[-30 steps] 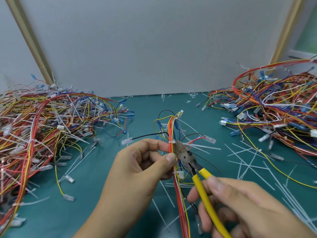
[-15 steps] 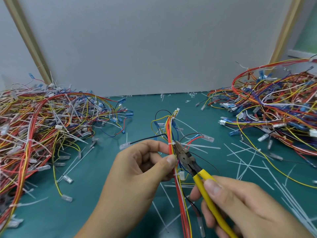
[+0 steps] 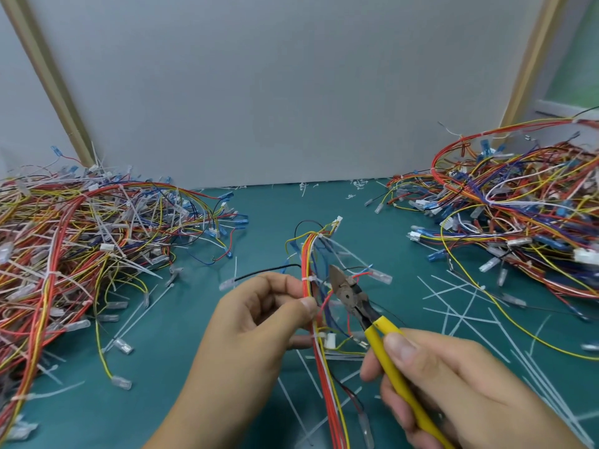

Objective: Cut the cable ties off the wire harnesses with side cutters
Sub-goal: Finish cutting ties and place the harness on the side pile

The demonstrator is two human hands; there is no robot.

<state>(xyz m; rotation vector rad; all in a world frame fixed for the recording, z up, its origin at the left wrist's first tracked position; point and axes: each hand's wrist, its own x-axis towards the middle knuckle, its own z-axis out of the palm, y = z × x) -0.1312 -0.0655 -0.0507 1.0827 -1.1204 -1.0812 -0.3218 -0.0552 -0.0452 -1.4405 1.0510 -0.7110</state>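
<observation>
While the left hand (image 3: 259,319) pinches the harness (image 3: 306,254) above the bench (image 3: 168,351) and the right hand (image 3: 453,384) grips the cutters (image 3: 348,291) just beside a white tie (image 3: 309,279), a bite too deep could nick the harness, because the tie hugs it tight.

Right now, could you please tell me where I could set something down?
Barest: teal mat at far centre, between grey wall and held red wire harness; and between left tangled wire pile and left hand. Crowded: cut white cable ties beside right wire pile.
</observation>
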